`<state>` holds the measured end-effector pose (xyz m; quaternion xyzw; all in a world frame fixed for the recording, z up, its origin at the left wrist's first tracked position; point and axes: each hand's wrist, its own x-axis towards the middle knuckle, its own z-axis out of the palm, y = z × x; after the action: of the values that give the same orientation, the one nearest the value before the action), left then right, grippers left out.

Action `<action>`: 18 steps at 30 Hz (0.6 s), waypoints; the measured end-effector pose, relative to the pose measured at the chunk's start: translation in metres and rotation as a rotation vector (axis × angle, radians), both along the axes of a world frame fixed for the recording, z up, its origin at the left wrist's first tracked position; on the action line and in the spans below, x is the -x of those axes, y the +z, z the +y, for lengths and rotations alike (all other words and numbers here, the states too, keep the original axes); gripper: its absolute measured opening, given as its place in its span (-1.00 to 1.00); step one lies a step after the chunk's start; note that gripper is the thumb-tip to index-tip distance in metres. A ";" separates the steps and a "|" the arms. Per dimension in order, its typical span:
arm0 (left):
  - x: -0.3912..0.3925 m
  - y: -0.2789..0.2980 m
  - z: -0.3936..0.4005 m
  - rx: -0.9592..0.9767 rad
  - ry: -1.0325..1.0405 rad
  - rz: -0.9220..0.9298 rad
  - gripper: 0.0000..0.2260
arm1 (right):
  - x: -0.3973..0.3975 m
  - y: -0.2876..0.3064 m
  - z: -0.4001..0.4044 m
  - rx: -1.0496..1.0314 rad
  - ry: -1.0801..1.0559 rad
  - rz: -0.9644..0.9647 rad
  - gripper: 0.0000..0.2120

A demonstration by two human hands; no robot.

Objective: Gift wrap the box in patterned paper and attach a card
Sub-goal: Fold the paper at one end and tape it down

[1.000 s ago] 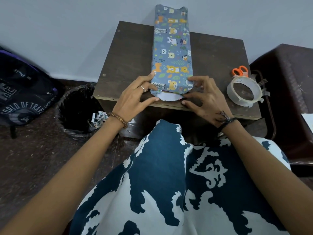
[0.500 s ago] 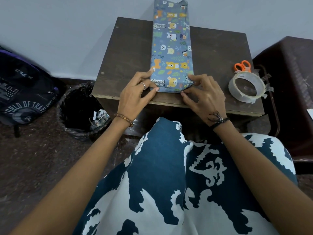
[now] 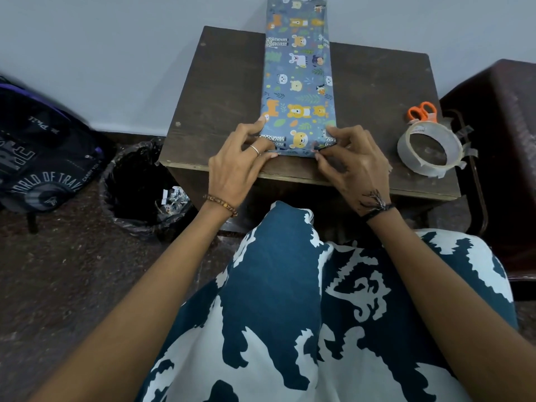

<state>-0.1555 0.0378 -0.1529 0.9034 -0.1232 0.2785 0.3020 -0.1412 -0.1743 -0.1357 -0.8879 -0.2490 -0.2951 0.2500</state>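
Box (image 3: 298, 82) lay lengthwise on table (image 3: 377, 91), near end at its front edge; white flap tucked since a second ago, left hand (image 3: 240, 158) and right hand (image 3: 352, 161) pinching that fold, tape next.

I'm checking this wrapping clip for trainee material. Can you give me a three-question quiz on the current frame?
1. True or false: the roll of clear tape lies on the dark wooden table, near its right edge.
2. What touches the near end of the long box in blue animal-print paper?
A. only the left hand
B. only the right hand
C. both hands
3. Fill in: the orange-handled scissors lie just beyond the ____.

Key
1. True
2. C, both pinch the paper fold at the near corners
3. Roll of clear tape
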 end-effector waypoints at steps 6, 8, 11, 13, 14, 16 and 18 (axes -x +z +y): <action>0.000 -0.001 -0.005 -0.031 0.033 -0.073 -0.91 | -0.001 0.002 -0.005 0.118 0.018 -0.041 -0.85; 0.001 0.000 -0.006 -0.052 0.027 -0.081 -0.93 | -0.003 0.000 -0.003 0.133 -0.017 -0.078 -0.84; 0.000 -0.002 -0.006 -0.083 0.046 -0.011 -0.92 | -0.004 -0.003 -0.001 0.123 -0.042 -0.105 -0.83; 0.000 0.003 -0.007 -0.009 0.097 0.123 -0.71 | -0.004 -0.003 0.000 0.112 -0.048 -0.115 -0.83; 0.001 0.004 -0.008 0.046 0.121 0.175 -0.64 | -0.004 -0.003 0.000 0.110 -0.049 -0.124 -0.83; 0.002 0.007 -0.010 0.155 0.124 0.226 -0.69 | -0.005 -0.004 0.000 0.112 -0.049 -0.144 -0.82; 0.005 0.011 -0.011 0.120 0.101 0.214 -0.74 | -0.006 -0.005 0.001 0.117 -0.053 -0.155 -0.81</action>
<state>-0.1608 0.0266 -0.1419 0.9134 -0.0279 0.2020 0.3524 -0.1356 -0.1737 -0.1407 -0.8818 -0.2608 -0.3545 0.1696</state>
